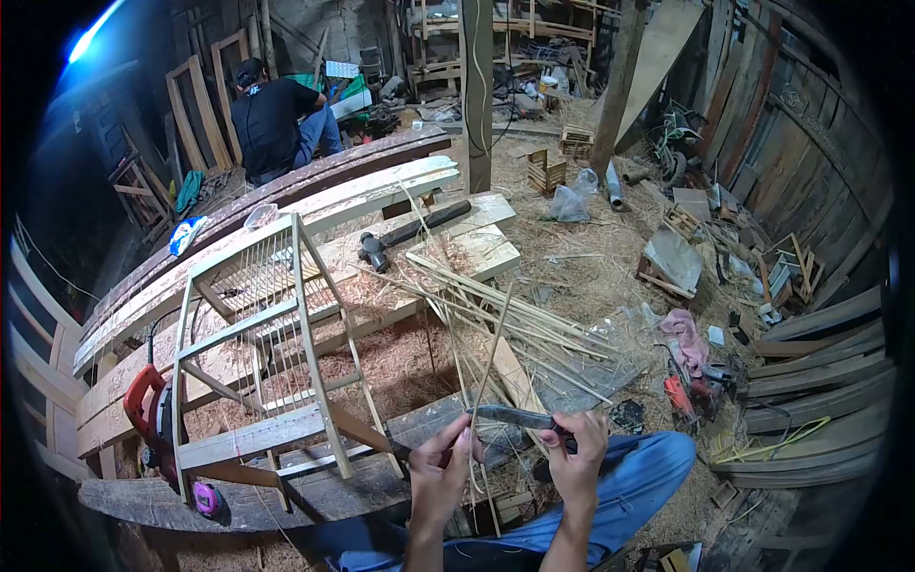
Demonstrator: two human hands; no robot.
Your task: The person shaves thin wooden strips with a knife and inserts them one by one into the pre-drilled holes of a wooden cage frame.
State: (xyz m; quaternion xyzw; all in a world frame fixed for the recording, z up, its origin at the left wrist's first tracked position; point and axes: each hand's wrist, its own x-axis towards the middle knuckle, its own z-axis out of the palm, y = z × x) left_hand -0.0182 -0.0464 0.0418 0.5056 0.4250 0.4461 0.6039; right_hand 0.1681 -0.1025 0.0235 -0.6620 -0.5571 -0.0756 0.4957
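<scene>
My left hand (440, 477) is closed, with the thumb and fingers pinching a thin wooden strip (494, 355) that stands nearly upright. In my right hand (576, 462) is a knife (515, 416), gripped by its dark handle. Its blade points left and meets the strip just above my left fingers. To the left of my hands stands a pale wooden frame (315, 374) with thin slats, on the planks. More loose strips (519, 310) lie in a bundle beyond my hands, running to the right over the floor.
A hammer (375, 253) rests on the planks (486, 250). A red power tool (145, 405) and a purple tape measure (205, 498) are left of the frame. Another person (276, 124) sits at the back left. A wooden post (478, 95) stands ahead; another red tool (679, 393) lies right.
</scene>
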